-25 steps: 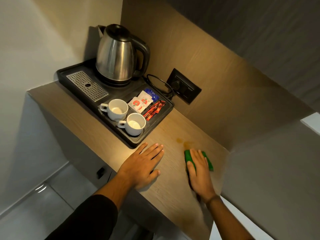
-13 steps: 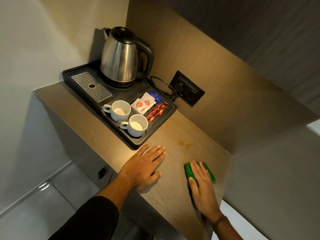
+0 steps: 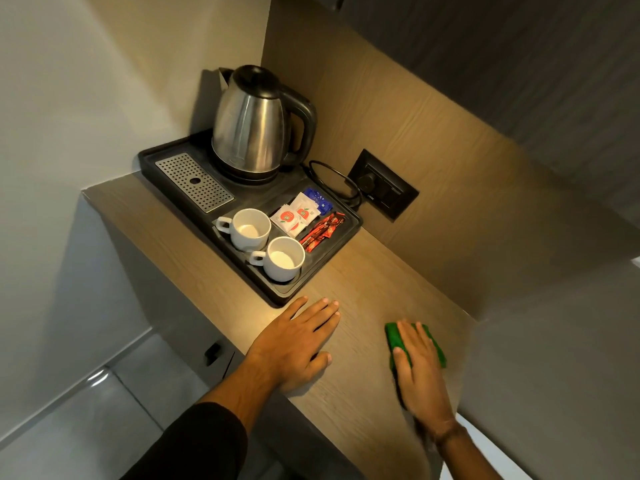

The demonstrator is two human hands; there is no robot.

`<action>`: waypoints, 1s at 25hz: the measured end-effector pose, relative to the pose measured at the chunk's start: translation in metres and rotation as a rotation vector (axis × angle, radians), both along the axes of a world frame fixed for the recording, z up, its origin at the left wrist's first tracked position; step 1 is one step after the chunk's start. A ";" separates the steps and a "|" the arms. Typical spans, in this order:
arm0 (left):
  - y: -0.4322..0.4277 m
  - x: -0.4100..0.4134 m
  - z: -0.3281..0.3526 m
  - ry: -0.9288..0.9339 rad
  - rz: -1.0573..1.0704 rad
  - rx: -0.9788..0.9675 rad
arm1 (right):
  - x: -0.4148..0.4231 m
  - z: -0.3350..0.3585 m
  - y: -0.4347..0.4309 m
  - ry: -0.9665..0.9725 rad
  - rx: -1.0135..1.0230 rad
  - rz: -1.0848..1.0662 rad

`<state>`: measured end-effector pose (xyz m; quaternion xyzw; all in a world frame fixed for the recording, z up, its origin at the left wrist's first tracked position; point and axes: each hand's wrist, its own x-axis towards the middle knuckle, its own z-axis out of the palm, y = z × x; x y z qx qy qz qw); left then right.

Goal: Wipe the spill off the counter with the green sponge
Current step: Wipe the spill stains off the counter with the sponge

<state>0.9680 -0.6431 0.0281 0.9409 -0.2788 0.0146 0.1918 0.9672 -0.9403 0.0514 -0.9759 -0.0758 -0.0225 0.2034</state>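
R hand [image 3: 417, 368] lies flat on the green sponge [image 3: 393, 336], palm down, fingers spread over it, pressing it onto the worktop [image 3: 346, 271] near the right end, close to the side wall. Grip: not a pinch, just an open palm pinning the sponge; green shows at the left edge and past the fingertips. L hand [image 3: 294, 344] is flat on the worktop w/ fingers together, holding nothing, just beside the black tray [image 3: 277, 297] corner.

No stain is clearly visible on the wood between tray and sponge in this light, so prob. mostly wiped; can't be sure.

Handling: sponge looks soft, light, compressible, likely damp, so it should slide easily on the smooth laminate. Best controlled w/ flat even pressure from above, fingertips hooked over the front edge so it doesn't slip out. Keep strokes clear of the tray w/ cups [image 3: 284, 259] and the kettle [image 3: 252, 123] cord.
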 end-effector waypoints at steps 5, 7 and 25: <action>0.001 0.001 0.003 0.011 -0.007 0.004 | 0.116 0.028 0.069 0.047 -0.015 -0.163; 0.000 0.000 0.004 0.019 -0.011 0.009 | 0.098 0.023 0.092 0.040 0.011 0.011; 0.002 -0.001 0.006 0.039 -0.036 0.049 | -0.104 -0.012 0.044 0.021 -0.096 0.056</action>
